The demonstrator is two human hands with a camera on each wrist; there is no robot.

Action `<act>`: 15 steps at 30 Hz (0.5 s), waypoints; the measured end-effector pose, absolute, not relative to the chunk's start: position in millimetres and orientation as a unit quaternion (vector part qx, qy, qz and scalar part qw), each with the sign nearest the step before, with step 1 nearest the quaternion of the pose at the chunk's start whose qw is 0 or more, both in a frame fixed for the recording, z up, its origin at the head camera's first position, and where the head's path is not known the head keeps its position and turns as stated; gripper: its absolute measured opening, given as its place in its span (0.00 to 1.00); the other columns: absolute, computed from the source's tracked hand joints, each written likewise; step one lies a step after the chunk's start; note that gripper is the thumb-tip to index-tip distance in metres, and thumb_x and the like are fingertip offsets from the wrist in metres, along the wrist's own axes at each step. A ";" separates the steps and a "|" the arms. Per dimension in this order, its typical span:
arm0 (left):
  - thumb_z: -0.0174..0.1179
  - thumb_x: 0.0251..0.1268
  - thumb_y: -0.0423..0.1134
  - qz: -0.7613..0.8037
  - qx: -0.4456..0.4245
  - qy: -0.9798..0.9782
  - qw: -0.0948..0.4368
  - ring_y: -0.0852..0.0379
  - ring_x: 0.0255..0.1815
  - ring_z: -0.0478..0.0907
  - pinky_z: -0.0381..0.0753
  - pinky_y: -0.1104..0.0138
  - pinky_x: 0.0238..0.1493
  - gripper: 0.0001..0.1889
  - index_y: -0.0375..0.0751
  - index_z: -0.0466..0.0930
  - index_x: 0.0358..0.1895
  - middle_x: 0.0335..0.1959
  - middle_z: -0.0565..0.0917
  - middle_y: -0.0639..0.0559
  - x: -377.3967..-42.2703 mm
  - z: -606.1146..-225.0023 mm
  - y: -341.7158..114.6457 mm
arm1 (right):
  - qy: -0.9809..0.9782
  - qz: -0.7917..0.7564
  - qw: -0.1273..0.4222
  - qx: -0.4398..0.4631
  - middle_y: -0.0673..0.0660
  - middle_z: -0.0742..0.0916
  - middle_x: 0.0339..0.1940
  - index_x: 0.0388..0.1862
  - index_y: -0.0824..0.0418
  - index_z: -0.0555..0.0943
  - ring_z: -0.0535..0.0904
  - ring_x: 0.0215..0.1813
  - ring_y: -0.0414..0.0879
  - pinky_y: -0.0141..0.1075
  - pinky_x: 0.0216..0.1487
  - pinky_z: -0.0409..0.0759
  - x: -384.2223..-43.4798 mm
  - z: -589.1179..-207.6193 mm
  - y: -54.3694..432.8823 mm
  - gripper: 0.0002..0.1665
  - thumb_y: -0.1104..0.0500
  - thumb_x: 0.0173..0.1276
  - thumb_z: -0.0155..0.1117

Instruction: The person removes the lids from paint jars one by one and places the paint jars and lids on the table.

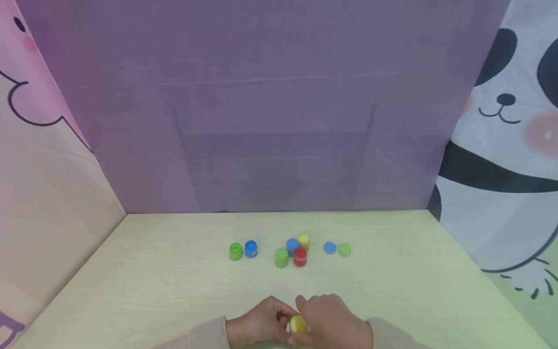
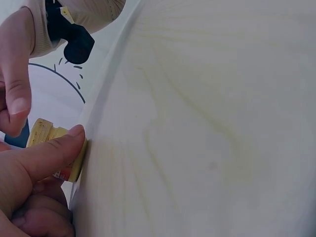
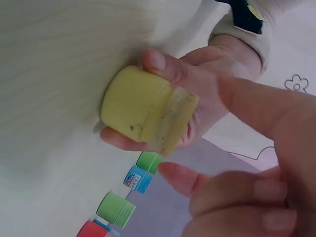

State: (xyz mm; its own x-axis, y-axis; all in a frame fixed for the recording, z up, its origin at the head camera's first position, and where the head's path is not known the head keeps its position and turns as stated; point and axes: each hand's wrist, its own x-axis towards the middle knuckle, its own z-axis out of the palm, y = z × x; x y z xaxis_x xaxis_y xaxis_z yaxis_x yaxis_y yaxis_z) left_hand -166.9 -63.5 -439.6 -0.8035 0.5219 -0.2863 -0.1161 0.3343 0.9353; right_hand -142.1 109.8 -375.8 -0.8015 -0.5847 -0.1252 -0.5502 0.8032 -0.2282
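My left hand (image 1: pixel 261 320) holds a small yellow jar (image 3: pixel 133 106) between thumb and fingers, low over the near part of the table. In the right wrist view the jar is tilted, its paler rim end facing my right hand (image 3: pixel 237 197). The right thumb and index finger are spread about that end, with a gap visible between them and the jar; the other fingers are bent. In the left wrist view the left thumb lies along the yellow jar (image 2: pixel 74 168). Whether a lid sits on it, I cannot tell.
Farther back on the table (image 1: pixel 174 281) stand an open green jar (image 1: pixel 236 252) and open blue jar (image 1: pixel 251 249). Mid-table are green (image 1: pixel 281 258), red (image 1: pixel 300 257), blue (image 1: pixel 292 246) and yellow (image 1: pixel 304 241) jars. Blue (image 1: pixel 329 248) and green (image 1: pixel 344 250) lids lie rightward.
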 end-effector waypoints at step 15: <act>0.69 0.45 0.24 0.555 0.137 0.772 0.278 0.63 0.17 0.62 0.57 0.74 0.19 0.15 0.48 0.87 0.36 0.13 0.71 0.56 -166.5 -440.8 -63.5 | 0.953 -0.055 0.081 -0.287 0.44 0.69 0.13 0.21 0.54 0.74 0.62 0.17 0.38 0.30 0.20 0.63 -142.5 -382.5 105.6 0.23 0.38 0.59 0.63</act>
